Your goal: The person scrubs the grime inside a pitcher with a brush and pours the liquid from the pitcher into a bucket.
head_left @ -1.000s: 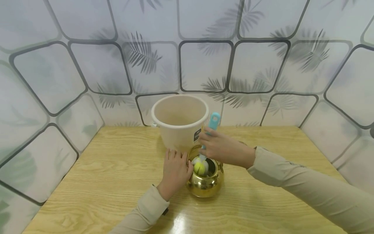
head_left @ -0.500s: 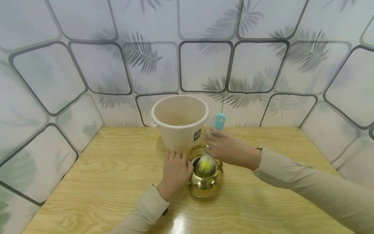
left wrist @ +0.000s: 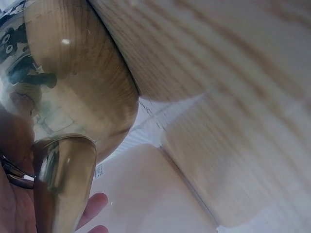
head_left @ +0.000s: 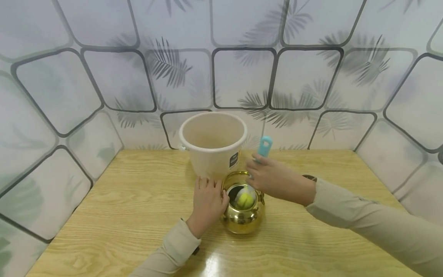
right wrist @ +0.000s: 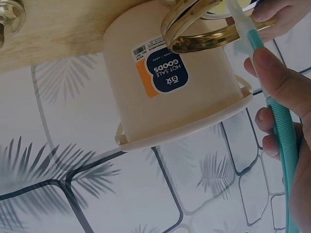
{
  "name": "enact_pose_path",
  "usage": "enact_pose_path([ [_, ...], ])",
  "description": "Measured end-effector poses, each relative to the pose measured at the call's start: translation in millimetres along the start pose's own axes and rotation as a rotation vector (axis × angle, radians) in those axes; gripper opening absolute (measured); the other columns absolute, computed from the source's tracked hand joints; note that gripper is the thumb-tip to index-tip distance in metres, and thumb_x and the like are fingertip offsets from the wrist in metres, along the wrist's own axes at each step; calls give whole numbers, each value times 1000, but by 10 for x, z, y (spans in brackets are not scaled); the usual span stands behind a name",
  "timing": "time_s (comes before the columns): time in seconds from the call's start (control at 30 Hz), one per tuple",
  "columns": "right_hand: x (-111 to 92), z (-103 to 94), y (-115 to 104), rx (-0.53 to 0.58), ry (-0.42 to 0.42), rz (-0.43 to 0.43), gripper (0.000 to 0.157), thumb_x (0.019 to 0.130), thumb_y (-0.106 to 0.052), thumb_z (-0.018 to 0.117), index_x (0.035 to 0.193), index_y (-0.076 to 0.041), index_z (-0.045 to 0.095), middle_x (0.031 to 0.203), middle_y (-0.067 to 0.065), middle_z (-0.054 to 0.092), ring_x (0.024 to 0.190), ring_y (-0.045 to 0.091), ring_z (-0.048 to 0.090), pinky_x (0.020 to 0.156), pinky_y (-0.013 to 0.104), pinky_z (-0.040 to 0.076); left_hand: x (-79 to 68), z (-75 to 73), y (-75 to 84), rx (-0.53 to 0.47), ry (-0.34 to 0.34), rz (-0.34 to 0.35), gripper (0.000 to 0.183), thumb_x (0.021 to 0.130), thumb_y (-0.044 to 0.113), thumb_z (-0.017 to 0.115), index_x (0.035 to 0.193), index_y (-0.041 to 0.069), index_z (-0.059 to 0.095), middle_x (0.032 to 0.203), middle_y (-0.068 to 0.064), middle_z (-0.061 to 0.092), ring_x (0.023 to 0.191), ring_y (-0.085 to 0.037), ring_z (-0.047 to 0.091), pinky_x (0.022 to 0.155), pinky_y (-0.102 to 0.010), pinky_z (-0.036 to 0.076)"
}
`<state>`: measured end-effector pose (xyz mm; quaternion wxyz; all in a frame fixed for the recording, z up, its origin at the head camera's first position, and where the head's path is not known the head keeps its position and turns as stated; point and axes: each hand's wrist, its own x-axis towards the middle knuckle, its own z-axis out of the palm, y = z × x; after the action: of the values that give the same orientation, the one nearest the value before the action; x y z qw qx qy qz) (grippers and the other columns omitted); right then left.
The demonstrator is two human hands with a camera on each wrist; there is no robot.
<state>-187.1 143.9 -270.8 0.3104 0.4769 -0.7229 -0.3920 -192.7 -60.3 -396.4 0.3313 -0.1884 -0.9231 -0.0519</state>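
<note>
A shiny gold kettle (head_left: pixel 242 221) stands lidless on the wooden table, its hoop handle (right wrist: pixel 209 41) swung to the back. My left hand (head_left: pixel 207 204) holds the kettle at its left side; the left wrist view shows the spout (left wrist: pixel 65 182) between thumb and fingers. My right hand (head_left: pixel 275 179) grips a cleaning brush by its blue handle (head_left: pixel 264 146), thumb along the shaft in the right wrist view. The brush's white-and-yellow head (head_left: pixel 245 200) is inside the kettle's mouth, toward the right of the opening. Its lower part is hidden within.
Right behind the kettle stands a cream plastic bucket (head_left: pixel 211 161) with a label. A gold piece with a knob (right wrist: pixel 10 17), perhaps the kettle lid, lies on the table, mostly hidden behind my right wrist in the head view. Patterned walls (head_left: pixel 242 80) enclose the table.
My right hand has moved right, carrying the brush; its head has shifted from the left to the right of the kettle's opening. My left hand and the kettle have stayed still.
</note>
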Motion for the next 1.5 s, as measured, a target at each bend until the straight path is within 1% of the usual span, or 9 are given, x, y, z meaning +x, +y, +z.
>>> enact_pose_path([
  [0.13,-11,-40,-10,28,42,8,22,68,-28,78,85,-26,66,86,-4,65,93,17,52,93,35,35,6,-1,-2,-2,-1,2,20,79,28,58,81,8,61,77,-9,62,85,-30,57,93,-49,41],
  [0.27,-7,-91,-33,52,82,4,23,68,-29,79,87,-26,67,86,-5,66,93,16,54,92,34,35,13,1,-6,4,0,7,20,79,28,58,82,9,62,76,-9,61,82,-28,57,91,-46,41],
  [0.37,4,-122,-44,46,90,1,26,68,-30,79,90,-26,67,88,-6,66,94,15,54,93,34,34,16,0,-5,9,-6,7,19,80,28,58,81,9,60,75,-7,58,78,-27,55,86,-43,42],
  [0.6,83,-136,-50,13,135,16,20,69,-27,78,84,-24,65,86,-8,66,93,15,53,93,33,34,20,-17,2,-5,-28,-7,19,80,28,58,83,9,60,76,-7,56,75,-25,52,71,-36,43],
  [0.73,138,-124,-34,-6,112,16,16,72,-27,76,81,-23,64,88,-6,66,94,16,52,93,34,34,24,-21,3,-10,-33,-5,19,80,27,57,83,9,60,75,-7,55,71,-24,50,66,-34,42],
  [0.87,173,-101,-16,-14,59,6,14,75,-26,74,84,-23,64,94,-4,66,95,17,50,93,35,33,23,-14,5,-30,-41,-9,18,79,26,57,81,9,59,72,-7,54,68,-22,48,64,-33,40],
  [0.97,187,-59,-11,-7,39,2,15,76,-26,74,87,-24,65,97,-3,66,99,18,50,97,37,33,15,-17,11,-45,-60,-17,17,80,26,57,81,9,59,71,-6,53,67,-21,47,63,-32,40],
  [1.27,166,11,-15,-8,27,4,14,75,-25,75,85,-25,66,99,-4,66,104,17,50,103,40,32,9,-27,13,-44,-74,-22,18,82,26,57,85,8,60,73,-6,56,67,-22,51,64,-33,42],
  [1.5,50,80,-4,-7,2,29,20,71,-28,77,87,-27,65,89,-4,63,95,16,49,95,36,32,1,-15,17,-37,-67,-26,20,81,26,58,87,8,61,74,-7,57,68,-23,52,64,-33,44],
])
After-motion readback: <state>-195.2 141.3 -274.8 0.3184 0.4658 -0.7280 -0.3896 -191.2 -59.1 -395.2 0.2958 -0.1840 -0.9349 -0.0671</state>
